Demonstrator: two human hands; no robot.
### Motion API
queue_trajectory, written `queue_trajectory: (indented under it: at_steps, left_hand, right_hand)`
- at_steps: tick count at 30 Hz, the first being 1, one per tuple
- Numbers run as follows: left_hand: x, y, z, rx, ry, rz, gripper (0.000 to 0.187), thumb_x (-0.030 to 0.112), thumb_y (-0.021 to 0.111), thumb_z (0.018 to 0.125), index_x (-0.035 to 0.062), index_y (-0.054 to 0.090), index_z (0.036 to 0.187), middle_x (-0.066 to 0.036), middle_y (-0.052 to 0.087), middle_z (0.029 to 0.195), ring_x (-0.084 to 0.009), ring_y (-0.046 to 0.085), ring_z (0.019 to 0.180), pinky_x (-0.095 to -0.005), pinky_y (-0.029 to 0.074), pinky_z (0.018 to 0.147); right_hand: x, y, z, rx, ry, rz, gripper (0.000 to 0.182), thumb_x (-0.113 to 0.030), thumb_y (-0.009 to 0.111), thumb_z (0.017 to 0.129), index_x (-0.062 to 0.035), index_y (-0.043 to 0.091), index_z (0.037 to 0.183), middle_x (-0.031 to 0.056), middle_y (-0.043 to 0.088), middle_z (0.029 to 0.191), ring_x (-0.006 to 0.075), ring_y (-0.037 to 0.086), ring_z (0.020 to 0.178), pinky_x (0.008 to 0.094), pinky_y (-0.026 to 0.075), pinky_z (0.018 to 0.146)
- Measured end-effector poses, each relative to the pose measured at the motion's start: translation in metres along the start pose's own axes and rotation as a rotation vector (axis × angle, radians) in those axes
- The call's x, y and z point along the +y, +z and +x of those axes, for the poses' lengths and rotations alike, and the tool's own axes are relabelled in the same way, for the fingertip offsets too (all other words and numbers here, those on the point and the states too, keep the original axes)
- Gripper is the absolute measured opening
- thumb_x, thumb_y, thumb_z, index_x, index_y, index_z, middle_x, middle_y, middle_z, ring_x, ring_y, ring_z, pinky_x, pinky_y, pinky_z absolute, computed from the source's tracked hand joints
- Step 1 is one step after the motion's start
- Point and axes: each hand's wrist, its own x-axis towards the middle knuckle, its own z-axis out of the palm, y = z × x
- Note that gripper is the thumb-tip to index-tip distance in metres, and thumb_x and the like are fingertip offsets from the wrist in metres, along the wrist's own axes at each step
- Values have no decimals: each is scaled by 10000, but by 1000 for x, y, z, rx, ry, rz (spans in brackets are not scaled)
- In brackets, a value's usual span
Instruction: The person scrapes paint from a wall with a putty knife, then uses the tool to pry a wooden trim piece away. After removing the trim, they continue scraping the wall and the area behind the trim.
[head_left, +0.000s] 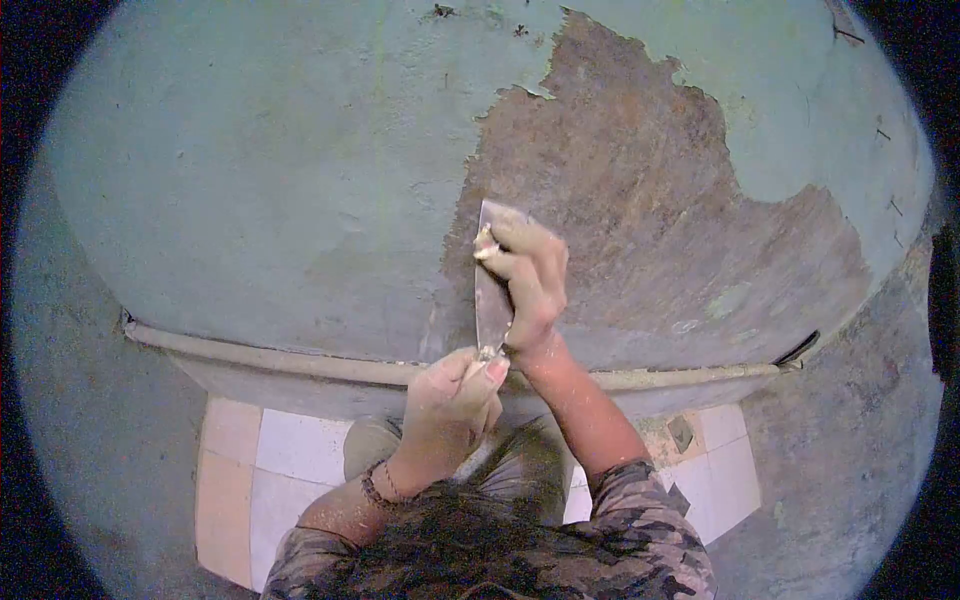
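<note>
A metal scraper (490,300) stands blade-up against a wall. My right hand (530,285) lies over the blade, fingers pressing it onto the wall at the edge of a large brown bare patch (650,200). My left hand (450,405) is closed around the scraper's handle just below. Pale green paint (280,180) covers the wall left of the patch, with a ragged peeling edge running up from the blade. Dust coats both hands.
A thin pipe (300,358) runs along the wall's base. Below it is a floor of white and tan tiles (260,460) with paint flakes (682,432) at the right. My knees and camouflage sleeves (640,520) fill the bottom.
</note>
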Motion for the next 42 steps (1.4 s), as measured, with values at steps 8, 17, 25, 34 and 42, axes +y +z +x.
queue_trajectory:
  at_steps: [8, 17, 25, 34, 42]
  left_hand:
    - [75, 15, 23, -147, 164, -200, 233, 209, 578, 963, -18, 615, 930, 4, 488, 568, -39, 427, 472, -213, 314, 426]
    - [86, 24, 14, -149, 115, -207, 269, 253, 565, 977, -9, 624, 971, 10, 503, 587, -32, 426, 442, -208, 296, 398]
    - [71, 23, 21, -131, 196, -39, 305, 297, 465, 1013, 22, 592, 1051, -28, 501, 520, -63, 347, 314, -222, 256, 311]
    - [80, 32, 17, -101, 162, -30, 309, 316, 550, 979, 26, 583, 875, 4, 504, 533, -54, 404, 360, -235, 288, 332]
    - [81, 27, 9, -160, 120, -36, 316, 312, 456, 1016, 26, 579, 1070, -48, 510, 547, -70, 346, 294, -229, 245, 275]
  right_hand:
    - [15, 3, 99, 103, -147, -82, 89, -97, 667, 756, -38, 669, 822, 139, 685, 1026, 273, 629, 994, 369, 469, 901]
    - [17, 1, 107, 102, -87, 4, 158, -226, 635, 744, -81, 663, 801, 105, 667, 974, 311, 608, 982, 400, 433, 885]
    - [23, 5, 99, 186, -119, -46, 144, -186, 648, 726, -76, 652, 820, 107, 665, 934, 308, 610, 922, 409, 435, 858]
    - [25, -5, 99, 157, -123, -77, 182, -196, 641, 741, -56, 666, 855, 113, 673, 957, 321, 606, 914, 402, 451, 830]
    - [19, 3, 98, 212, -118, -50, 150, -175, 678, 734, -35, 671, 788, 124, 706, 928, 258, 635, 886, 345, 479, 800]
